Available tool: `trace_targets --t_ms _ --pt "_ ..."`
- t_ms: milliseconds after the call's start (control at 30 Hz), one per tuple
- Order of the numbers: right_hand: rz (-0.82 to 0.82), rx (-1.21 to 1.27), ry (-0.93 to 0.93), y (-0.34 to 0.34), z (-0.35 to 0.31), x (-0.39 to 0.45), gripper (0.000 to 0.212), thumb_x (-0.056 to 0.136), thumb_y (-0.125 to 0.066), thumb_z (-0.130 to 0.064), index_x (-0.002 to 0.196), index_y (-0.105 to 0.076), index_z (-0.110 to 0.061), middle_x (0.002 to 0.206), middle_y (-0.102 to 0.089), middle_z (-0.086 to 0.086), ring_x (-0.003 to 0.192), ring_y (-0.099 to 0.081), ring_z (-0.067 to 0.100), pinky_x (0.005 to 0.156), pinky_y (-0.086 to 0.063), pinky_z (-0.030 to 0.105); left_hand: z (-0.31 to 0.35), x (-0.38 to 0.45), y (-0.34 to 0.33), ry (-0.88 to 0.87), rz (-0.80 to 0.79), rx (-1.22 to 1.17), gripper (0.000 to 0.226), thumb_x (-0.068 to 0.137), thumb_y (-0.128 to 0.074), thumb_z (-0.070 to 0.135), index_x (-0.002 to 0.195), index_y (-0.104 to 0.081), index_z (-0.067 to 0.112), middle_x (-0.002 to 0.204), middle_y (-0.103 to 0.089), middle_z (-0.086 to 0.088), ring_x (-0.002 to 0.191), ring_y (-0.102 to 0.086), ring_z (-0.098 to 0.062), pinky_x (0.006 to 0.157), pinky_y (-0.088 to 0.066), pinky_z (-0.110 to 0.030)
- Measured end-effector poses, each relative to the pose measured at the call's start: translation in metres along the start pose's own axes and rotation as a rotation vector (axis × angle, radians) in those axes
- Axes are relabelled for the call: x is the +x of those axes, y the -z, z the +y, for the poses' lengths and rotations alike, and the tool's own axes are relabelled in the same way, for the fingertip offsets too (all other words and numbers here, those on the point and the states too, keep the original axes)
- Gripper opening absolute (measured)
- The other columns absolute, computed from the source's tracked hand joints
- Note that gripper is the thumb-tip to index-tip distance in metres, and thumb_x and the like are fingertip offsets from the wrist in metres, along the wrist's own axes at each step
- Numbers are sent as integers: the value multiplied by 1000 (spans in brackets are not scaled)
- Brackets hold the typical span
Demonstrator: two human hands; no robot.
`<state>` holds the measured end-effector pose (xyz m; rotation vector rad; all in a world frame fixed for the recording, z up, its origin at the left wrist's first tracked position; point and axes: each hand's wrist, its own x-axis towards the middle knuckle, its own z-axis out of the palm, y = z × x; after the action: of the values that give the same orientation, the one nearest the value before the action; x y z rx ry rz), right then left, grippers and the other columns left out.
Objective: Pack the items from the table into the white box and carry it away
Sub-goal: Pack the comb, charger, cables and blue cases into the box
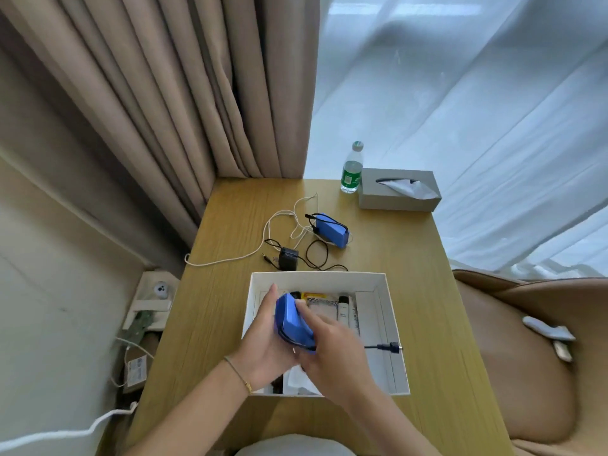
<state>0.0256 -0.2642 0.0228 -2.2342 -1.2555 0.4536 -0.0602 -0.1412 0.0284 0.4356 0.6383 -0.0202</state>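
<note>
Head view: both hands hold a blue battery pack (293,319) over the open white box (391,327). Left hand (265,340) cups it from 9 o'clock, fingers curled round its underside; right hand (332,347) grips from 4 o'clock, fingers on top. Pack's long axis runs 11 to 5 o'clock, its black cable plug (393,347) sticking out toward 3. Likely next: lower it straight down. A second blue pack (330,229), black adapter (288,258) and white cable (263,240) wait on the surface (427,258) at 12 o'clock.

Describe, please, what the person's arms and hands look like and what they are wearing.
Both forearms are bare, with no sleeves in view. The left hand has a thin chain bracelet with gold links at the wrist. The right hand shows no rings, watch or gloves.
</note>
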Motion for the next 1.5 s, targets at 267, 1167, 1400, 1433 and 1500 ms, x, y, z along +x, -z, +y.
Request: trace_targets --t_ms 267,1167,1400,1433,1500 --pt "-20 -156 -4 -7 23 -2 67 88 -62 -23 148 -32 -33 106 -66 -7 81 -66 20 67 -56 35 -5 37 15 26 173 184 41 100 -55 23 129 -58 -5 111 -70 -26 90 -73 -37 74 -61 -45" --pt "-187 84 -139 -9 73 23 22 100 -55 -9 110 -71 -21 92 -59 -5 80 -57 13 68 -44 21 -26 57 31 -366 451 1869 31 95 -58 17 123 -69 25 134 -54 3 128 -46 -18 106 -44 -34" --pt "-364 570 -495 8 87 30 11 96 -68 -21 101 -70 -12 75 -67 1 50 -52 4 50 -45 19 -32 50 34 -574 194 2337 27 96 -61 38 109 -75 19 104 -56 -1 96 -51 -17 79 -53 -31" --pt "-402 616 -534 12 89 29 12 96 -67 -19 100 -71 -9 73 -66 2 50 -52 7 50 -45 21 -30 52 34 -546 153 2411 26 97 -60 36 109 -74 17 105 -58 -3 97 -52 -18 78 -51 -32" --pt "-463 740 -560 22 95 26 13 97 -64 -15 95 -72 -5 71 -65 6 54 -55 12 52 -47 25 -27 54 33 -443 77 2522 24 99 -58 31 110 -72 14 105 -62 -5 97 -54 -20 77 -52 -35"
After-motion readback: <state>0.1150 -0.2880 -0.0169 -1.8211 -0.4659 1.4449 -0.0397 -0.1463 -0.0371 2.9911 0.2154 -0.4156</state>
